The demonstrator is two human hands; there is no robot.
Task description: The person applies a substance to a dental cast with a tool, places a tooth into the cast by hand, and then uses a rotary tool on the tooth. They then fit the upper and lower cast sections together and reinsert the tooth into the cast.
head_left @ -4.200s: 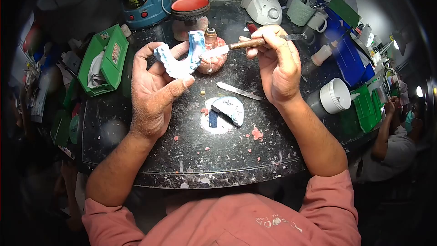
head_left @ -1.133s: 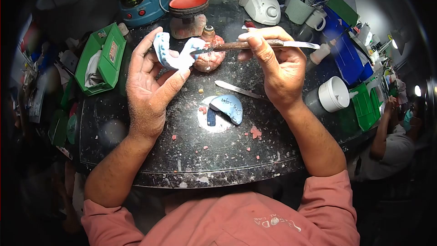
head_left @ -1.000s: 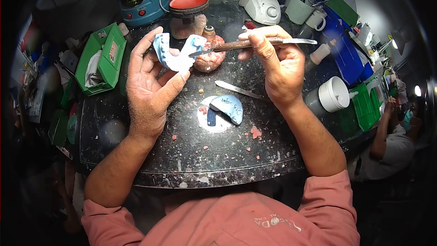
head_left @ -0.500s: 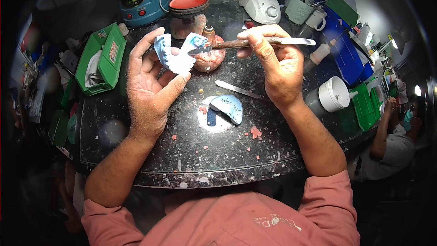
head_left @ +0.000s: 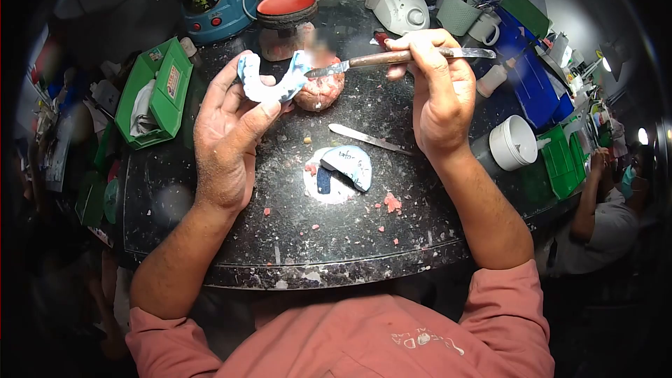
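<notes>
My left hand (head_left: 227,129) is closed around a horseshoe-shaped dental cast (head_left: 269,89), white with blue patches, raised above the bench. My right hand (head_left: 441,91) grips the brown handle of a wax knife (head_left: 381,59). Its metal blade points left, its tip at the right arm of the cast; whether it touches is hard to tell. Below the hands lies a pale blue half-round plaster piece (head_left: 350,166) with handwriting. Near it rests a slim metal tool (head_left: 367,138). Behind the knife blade stands a round pinkish lump (head_left: 320,92), its top blurred.
A red-filled dark bowl (head_left: 287,5) and a blue machine (head_left: 213,10) stand at the back. Green bins (head_left: 164,91), a white tub (head_left: 513,143) and a white domed device (head_left: 397,8) surround the speckled bench (head_left: 280,238). Pink scraps (head_left: 393,202) lie about. Another person (head_left: 602,224) is at far right.
The cast has turned in my left hand, so its horseshoe outline shows more openly. My right hand has risen slightly, and the knife has rotated, with its blade still by the cast.
</notes>
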